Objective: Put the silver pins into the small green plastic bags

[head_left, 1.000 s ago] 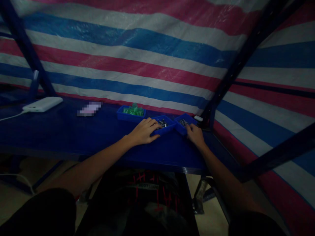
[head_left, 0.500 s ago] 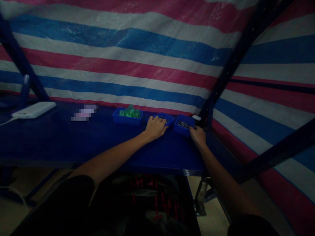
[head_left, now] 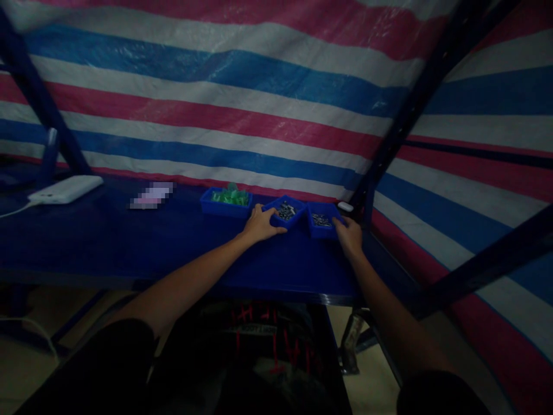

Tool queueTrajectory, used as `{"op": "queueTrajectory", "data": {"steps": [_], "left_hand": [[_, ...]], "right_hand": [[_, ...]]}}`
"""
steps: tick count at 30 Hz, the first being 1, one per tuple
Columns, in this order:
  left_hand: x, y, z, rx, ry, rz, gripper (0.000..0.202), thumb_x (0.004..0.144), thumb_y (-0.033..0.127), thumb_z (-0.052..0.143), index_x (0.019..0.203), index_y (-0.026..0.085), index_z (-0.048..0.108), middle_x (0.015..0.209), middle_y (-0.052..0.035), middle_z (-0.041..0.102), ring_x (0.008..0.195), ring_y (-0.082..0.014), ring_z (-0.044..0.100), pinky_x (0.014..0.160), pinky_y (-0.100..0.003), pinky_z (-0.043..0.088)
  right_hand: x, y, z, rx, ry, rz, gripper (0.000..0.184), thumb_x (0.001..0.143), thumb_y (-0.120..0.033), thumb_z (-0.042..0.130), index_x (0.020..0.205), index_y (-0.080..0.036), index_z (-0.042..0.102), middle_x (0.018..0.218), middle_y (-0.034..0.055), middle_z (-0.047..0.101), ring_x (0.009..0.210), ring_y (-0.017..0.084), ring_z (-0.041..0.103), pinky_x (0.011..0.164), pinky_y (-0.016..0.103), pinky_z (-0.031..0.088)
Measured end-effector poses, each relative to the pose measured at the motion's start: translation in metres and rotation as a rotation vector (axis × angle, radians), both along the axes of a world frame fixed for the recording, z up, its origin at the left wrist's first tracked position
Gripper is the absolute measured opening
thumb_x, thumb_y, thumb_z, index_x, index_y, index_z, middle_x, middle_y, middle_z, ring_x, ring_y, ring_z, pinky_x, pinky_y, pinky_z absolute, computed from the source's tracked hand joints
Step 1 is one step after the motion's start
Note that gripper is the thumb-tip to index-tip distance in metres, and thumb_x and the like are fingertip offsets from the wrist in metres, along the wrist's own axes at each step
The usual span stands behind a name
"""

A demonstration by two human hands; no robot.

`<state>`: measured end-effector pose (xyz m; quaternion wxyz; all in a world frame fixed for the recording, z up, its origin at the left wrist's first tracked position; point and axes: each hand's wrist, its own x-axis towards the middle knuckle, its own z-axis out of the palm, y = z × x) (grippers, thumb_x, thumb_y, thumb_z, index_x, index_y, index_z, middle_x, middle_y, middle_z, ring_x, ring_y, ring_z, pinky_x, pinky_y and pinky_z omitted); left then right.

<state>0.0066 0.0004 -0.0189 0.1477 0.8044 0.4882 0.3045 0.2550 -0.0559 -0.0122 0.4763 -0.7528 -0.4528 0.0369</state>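
Middle bin (head_left: 297,221): sits just right of the frame's centre, turned cornerwise to the table edge, and holds a loose heap of short, glinting metal bits (head_left: 285,211). Right bin (head_left: 323,232): stands immediately beside it, corner by corner, squarer to the edge, with thin metal pins (head_left: 320,219) strewn over the bottom. Left hand (head_left: 261,223): grasps the middle bin at its near left corner, fingers over the left wall, thumb along the near side. Right hand (head_left: 349,237): pinches the right wall of the right bin near its front.

Left bin (head_left: 224,210): rests left of the left hand, near the back of the table, heaped above the rim with green, translucent-looking pieces (head_left: 233,195). All three: blue, shallow, straight-walled.

Table (head_left: 108,236): runs across the middle of the frame, smooth, dark blue, faintly shiny. White block (head_left: 71,189): lies at the left, smooth, round-cornered, with a white cable (head_left: 17,210) leading off the frame. Pinkish patch (head_left: 151,196): lies between block and left bin, too pixelated to identify. White oval (head_left: 344,206): rests behind the right bin.

Sheet (head_left: 224,115): fills the upper frame, creased and glossy, striped red, white and blue. Posts (head_left: 401,121): slant up at upper left and right, dark blue, the right one punched with holes. Floor (head_left: 371,397): shows pale at the bottom, in dim light.
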Motion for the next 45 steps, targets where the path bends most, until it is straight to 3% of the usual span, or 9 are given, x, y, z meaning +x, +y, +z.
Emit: {"op": "queueTrajectory", "data": {"steps": [8, 15, 20, 25, 29, 33, 35, 39, 45], "left_hand": [[0.014, -0.021, 0.017, 0.304, -0.123, 0.114, 0.046, 0.056, 0.027, 0.071, 0.099, 0.021, 0.055, 0.118, -0.0089, 0.027, 0.117, -0.0348, 0.028, 0.099, -0.049, 0.03], [-0.006, -0.012, 0.023, 0.357, -0.108, 0.06, 0.044, 0.058, 0.016, 0.067, 0.1, 0.021, 0.056, 0.128, -0.0078, 0.022, 0.122, -0.0364, 0.022, 0.1, -0.054, 0.028], [-0.005, -0.013, 0.022, 0.337, -0.084, 0.025, 0.036, 0.058, 0.01, 0.065, 0.092, 0.02, 0.059, 0.132, -0.007, 0.021, 0.125, -0.0376, 0.018, 0.101, -0.055, 0.027], [-0.002, -0.015, 0.02, 0.333, -0.113, -0.028, 0.032, 0.057, 0.005, 0.064, 0.085, 0.02, 0.061, 0.131, -0.0048, 0.023, 0.125, -0.0373, 0.017, 0.104, -0.055, 0.024], [-0.003, -0.015, 0.019, 0.331, -0.113, -0.045, 0.028, 0.059, 0.005, 0.063, 0.082, 0.02, 0.061, 0.131, -0.0032, 0.024, 0.125, -0.0356, 0.017, 0.104, -0.054, 0.025], [-0.001, -0.014, 0.016, 0.346, -0.095, -0.065, 0.022, 0.062, 0.01, 0.064, 0.081, 0.021, 0.062, 0.131, -0.0023, 0.024, 0.125, -0.0343, 0.018, 0.103, -0.055, 0.027], [0.0, -0.013, 0.014, 0.344, -0.086, -0.067, 0.02, 0.062, 0.012, 0.066, 0.079, 0.022, 0.063, 0.13, -0.002, 0.024, 0.125, -0.0338, 0.019, 0.102, -0.054, 0.028], [-0.001, -0.01, 0.012, 0.329, -0.08, -0.055, 0.017, 0.062, 0.013, 0.066, 0.077, 0.021, 0.064, 0.127, -0.0029, 0.026, 0.121, -0.0332, 0.023, 0.102, -0.054, 0.028], [-0.001, -0.009, 0.016, 0.344, -0.077, -0.103, 0.01, 0.069, 0.021, 0.061, 0.077, 0.019, 0.066, 0.124, -0.0055, 0.03, 0.12, -0.0296, 0.028, 0.103, -0.05, 0.027]], "right_hand": [[0.002, 0.008, -0.005, -0.156, 0.016, -0.032, 0.039, 0.069, -0.044, 0.052, 0.084, -0.013, 0.07, 0.083, 0.0141, 0.068, 0.085, 0.028, 0.061, 0.076, 0.036, 0.045], [0.004, 0.001, 0.001, 0.159, -0.062, -0.14, 0.039, 0.076, -0.039, 0.044, 0.09, -0.014, 0.07, 0.087, 0.012, 0.069, 0.083, 0.026, 0.062, 0.077, 0.034, 0.045], [-0.005, 0.005, 0.003, 0.364, -0.14, -0.051, 0.029, 0.071, -0.032, 0.052, 0.083, -0.013, 0.07, 0.099, 0.0112, 0.066, 0.092, 0.021, 0.06, 0.088, 0.033, 0.042], [-0.009, 0.012, 0.0, 0.289, -0.13, 0.051, 0.033, 0.062, -0.016, 0.054, 0.093, -0.013, 0.065, 0.105, 0.0102, 0.062, 0.091, 0.019, 0.059, 0.085, 0.032, 0.044], [-0.007, 0.015, -0.003, 0.084, 0.033, 0.03, 0.043, 0.064, -0.021, 0.054, 0.106, -0.01, 0.059, 0.103, 0.0105, 0.062, 0.089, 0.019, 0.059, 0.081, 0.03, 0.045], [-0.004, 0.012, -0.004, -0.183, 0.101, 0.128, 0.029, 0.066, -0.029, 0.052, 0.084, -0.011, 0.066, 0.077, 0.0072, 0.066, 0.073, 0.02, 0.06, 0.071, 0.03, 0.046], [-0.001, 0.011, -0.002, -0.157, 0.075, 0.091, 0.025, 0.065, -0.026, 0.051, 0.078, -0.013, 0.068, 0.07, 0.0058, 0.066, 0.07, 0.02, 0.06, 0.07, 0.03, 0.046], [0.007, 0.006, 0.006, 0.019, 0.02, -0.084, 0.034, 0.065, -0.026, 0.051, 0.093, -0.018, 0.069, 0.083, 0.0065, 0.068, 0.079, 0.022, 0.061, 0.075, 0.032, 0.046], [0.006, -0.001, 0.018, 0.108, -0.018, -0.086, 0.04, 0.074, -0.031, 0.047, 0.108, -0.02, 0.063, 0.095, 0.0075, 0.067, 0.088, 0.023, 0.06, 0.08, 0.034, 0.045]]}}
